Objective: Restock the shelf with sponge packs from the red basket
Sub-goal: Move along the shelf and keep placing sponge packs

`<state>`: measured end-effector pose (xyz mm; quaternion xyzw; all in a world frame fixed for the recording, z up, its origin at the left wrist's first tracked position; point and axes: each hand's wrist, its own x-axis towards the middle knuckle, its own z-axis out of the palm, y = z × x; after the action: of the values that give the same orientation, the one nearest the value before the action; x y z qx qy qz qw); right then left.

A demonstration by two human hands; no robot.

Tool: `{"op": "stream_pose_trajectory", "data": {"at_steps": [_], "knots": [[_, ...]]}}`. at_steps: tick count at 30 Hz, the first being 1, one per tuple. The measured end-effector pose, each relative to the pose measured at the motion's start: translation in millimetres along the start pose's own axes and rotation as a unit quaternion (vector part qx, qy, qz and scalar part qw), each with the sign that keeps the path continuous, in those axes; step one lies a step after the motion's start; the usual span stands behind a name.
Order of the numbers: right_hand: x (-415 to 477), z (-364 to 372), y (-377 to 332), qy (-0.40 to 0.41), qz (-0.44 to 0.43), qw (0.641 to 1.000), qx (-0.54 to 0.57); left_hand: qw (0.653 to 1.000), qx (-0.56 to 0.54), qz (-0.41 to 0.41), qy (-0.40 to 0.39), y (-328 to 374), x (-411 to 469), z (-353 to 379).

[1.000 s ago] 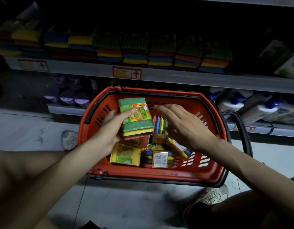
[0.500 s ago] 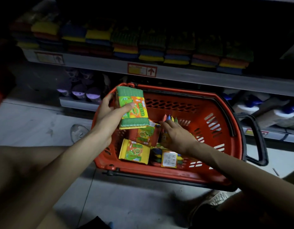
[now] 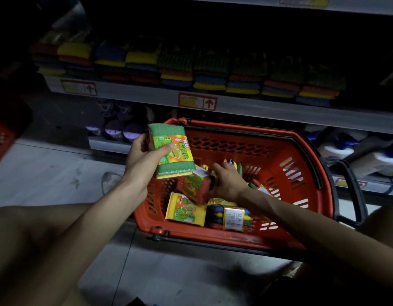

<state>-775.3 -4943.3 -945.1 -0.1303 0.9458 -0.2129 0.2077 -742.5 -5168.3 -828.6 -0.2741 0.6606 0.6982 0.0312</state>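
Note:
A red basket [image 3: 301,173] stands on the floor in front of the shelving, with several sponge packs inside. My left hand [image 3: 144,160] holds a green sponge pack [image 3: 171,151] with an orange and green label above the basket's left rim. My right hand [image 3: 226,182] is down inside the basket, its fingers closed around a second sponge pack [image 3: 194,188] that is tilted up. A yellow pack [image 3: 184,209] and a pack with a barcode label [image 3: 233,218] lie near the front wall. The dark shelf [image 3: 257,107] above carries a row of stacked sponge packs [image 3: 213,71].
Purple-capped items [image 3: 116,129] stand on the lower shelf at left, white bottles with blue caps [image 3: 345,146] at right. Part of another red basket [image 3: 1,140] shows at the far left edge. The basket's black handle [image 3: 354,188] hangs to the right. Grey floor lies in front.
My left hand has raised the green pack up and left, clear of the basket. My right hand went down into the basket and closed on a second pack.

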Motion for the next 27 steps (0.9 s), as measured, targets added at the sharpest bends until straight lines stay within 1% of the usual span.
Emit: {"op": "stream_pose_trajectory", "data": {"at_steps": [3,6,8,10,12,14,16,17,18,20,22,23,25,27], "knots": [[-6.7,3.6,-4.0,-0.01,-0.007,0.999,0.049,1.0,0.0,0.003,0.001,0.8,-0.8,-0.5],[-10.1,-2.7,-2.3,0.008,0.03,0.989,0.145,1.0,-0.005,0.003,-0.009,-0.8,-0.6,0.1],[-12.1,-6.5,7.0,0.037,0.053,0.988,0.139,1.0,0.002,0.0,-0.019,-2.7,-2.1,3.2],[-14.0,-9.4,17.1,0.072,0.06,0.991,0.1,1.0,0.012,0.001,-0.021,-4.5,-3.7,6.1],[-12.8,-12.0,25.9,0.073,0.072,0.994,0.045,1.0,0.015,0.004,-0.023,-5.6,-6.2,9.8],[-9.3,-15.7,34.6,0.017,0.075,0.997,-0.013,0.999,0.022,0.009,-0.025,-7.3,-8.4,14.8],[-7.0,-19.1,43.3,-0.061,0.051,0.993,-0.09,0.999,0.027,0.012,-0.028,-9.1,-9.0,20.2],[-7.0,-19.8,46.4,-0.081,0.032,0.987,-0.136,0.999,0.031,0.012,-0.028,-10.3,-8.4,22.4],[-6.2,-19.5,49.3,-0.081,0.009,0.979,-0.187,0.999,0.038,0.012,-0.03,-11.2,-7.9,24.2],[-4.8,-18.4,51.4,-0.051,-0.03,0.959,-0.277,0.998,0.047,0.008,-0.039,-12.0,-7.6,26.9],[-1.1,-19.8,49.0,-0.042,-0.068,0.932,-0.353,0.998,0.05,0.005,-0.046,-13.2,-8.0,29.0],[1.9,-22.0,47.6,-0.053,-0.087,0.916,-0.389,0.998,0.052,0.005,-0.047,-13.5,-8.5,29.7],[6.8,-27.9,42.3,-0.088,-0.093,0.895,-0.428,0.997,0.052,-0.002,-0.05,-12.5,-12.4,32.6],[8.3,-31.0,38.2,-0.101,-0.093,0.891,-0.432,0.997,0.058,-0.006,-0.054,-12.7,-15.6,34.7]]}}
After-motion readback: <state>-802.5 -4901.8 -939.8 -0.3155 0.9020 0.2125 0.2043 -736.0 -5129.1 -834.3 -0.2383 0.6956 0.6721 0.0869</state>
